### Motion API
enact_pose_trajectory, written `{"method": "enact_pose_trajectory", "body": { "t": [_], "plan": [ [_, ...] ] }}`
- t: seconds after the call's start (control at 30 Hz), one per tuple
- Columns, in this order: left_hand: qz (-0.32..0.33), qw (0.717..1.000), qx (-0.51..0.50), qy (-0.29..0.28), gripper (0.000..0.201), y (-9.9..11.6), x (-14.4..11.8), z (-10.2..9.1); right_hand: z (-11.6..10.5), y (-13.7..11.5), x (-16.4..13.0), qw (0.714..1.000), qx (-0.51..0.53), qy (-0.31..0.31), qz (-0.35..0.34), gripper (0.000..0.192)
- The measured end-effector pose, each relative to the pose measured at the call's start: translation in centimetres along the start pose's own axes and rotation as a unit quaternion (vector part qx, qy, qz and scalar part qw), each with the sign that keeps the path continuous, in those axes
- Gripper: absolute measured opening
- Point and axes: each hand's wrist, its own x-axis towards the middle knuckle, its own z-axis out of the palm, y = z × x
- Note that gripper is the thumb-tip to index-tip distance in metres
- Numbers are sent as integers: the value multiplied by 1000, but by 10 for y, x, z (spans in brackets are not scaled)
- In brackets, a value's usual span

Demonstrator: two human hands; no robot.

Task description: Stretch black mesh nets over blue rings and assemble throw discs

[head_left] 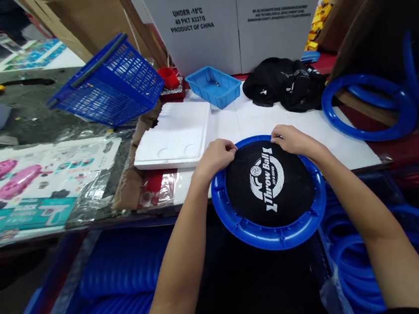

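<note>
A blue plastic ring point(274, 240) lies tilted at the table's front edge, with a round black mesh cloth point(243, 188) printed "Throw Ball" set inside it. My left hand point(220, 157) pinches the cloth's edge at the far left of the ring. At the far right of the same rim, my right hand point(290, 138) is closed on the cloth's edge too. Both sets of fingertips partly hide the edge they grip. Behind the right hand lies a heap of black cloths point(286, 86).
A white foam block point(173, 136), a light-blue tray point(217, 88) and a tilted blue basket point(112, 82) stand behind on the left. Another blue ring point(371, 132) leans at the right. Stacked blue rings point(119, 266) fill the space below the table. A white carton point(201, 43) stands at the back.
</note>
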Motion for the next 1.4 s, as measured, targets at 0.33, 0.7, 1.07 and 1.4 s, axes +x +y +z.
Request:
{"method": "enact_pose_trajectory", "body": {
  "t": [0.33, 0.7, 1.07, 1.4],
  "plan": [
    [61, 998, -8, -14, 29, -7, -5, 0, 2, -4, -6, 1000, -4, 15, 2, 15],
    [82, 995, -64, 1, 18, -3, -1, -5, -3, -11, -12, 997, 50, 55, -23, 20],
    [16, 975, -220, 3, 36, -16, 8, -1, 1, -22, 1, 985, 165, 47, -26, 14],
    [6, 978, -206, 32, 27, -18, 10, 6, 1, -19, 16, 983, 176, 14, 48, 16]
  ]
}}
